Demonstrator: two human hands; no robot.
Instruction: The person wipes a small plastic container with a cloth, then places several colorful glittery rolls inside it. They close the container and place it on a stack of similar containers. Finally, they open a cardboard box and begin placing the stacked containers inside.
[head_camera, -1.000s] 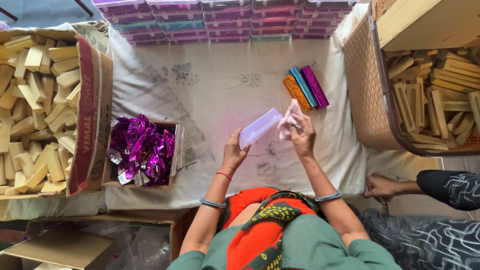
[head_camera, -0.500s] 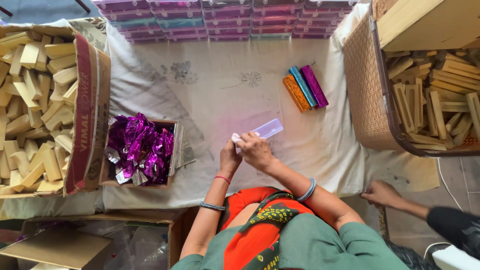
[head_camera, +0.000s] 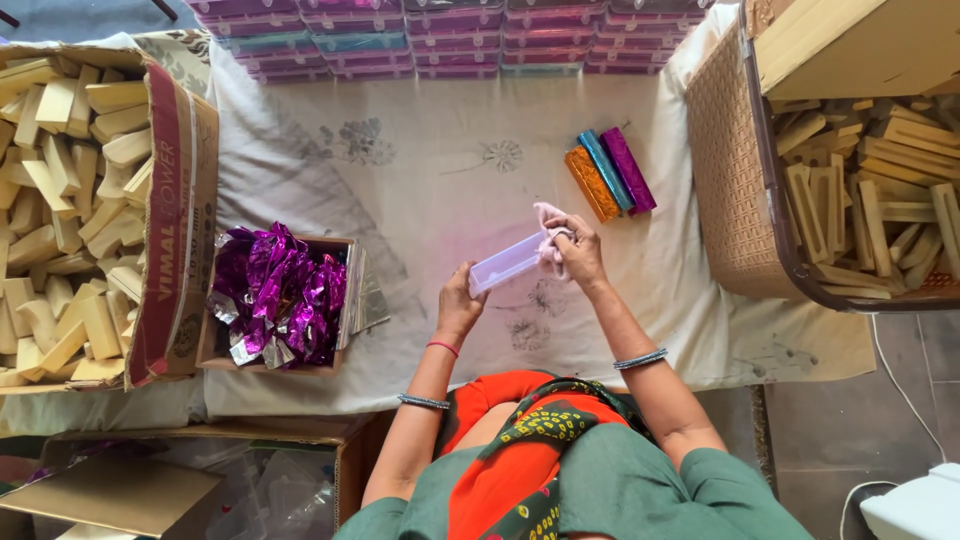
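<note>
A white sheet (head_camera: 420, 170) covers the work surface in front of you. At its left edge stands a big cardboard box (head_camera: 175, 210) heaped with pale blocks (head_camera: 60, 200); at its right edge sits a woven basket (head_camera: 730, 190) full of thin wooden pieces (head_camera: 860, 200). Along the far edge runs a row of stacked purple and teal boxes (head_camera: 450, 30). Near the left side, close to the near edge, a small box (head_camera: 345, 300) holds crumpled purple foil wrappers (head_camera: 275, 295). Three wrapped bars (head_camera: 610, 172), orange, teal and purple, lie side by side toward the right, just beyond your hands.

The clear plastic case (head_camera: 507, 263) is up off the sheet, held between both hands over the middle near the front. Its long axis slants from your left hand (head_camera: 460, 300), closed around the lower end, up to your right hand (head_camera: 578, 252), which presses a pink cloth (head_camera: 550, 235) against the upper end. So both hands are clamped on it, one at each end, and neither is nearer than the other.
</note>
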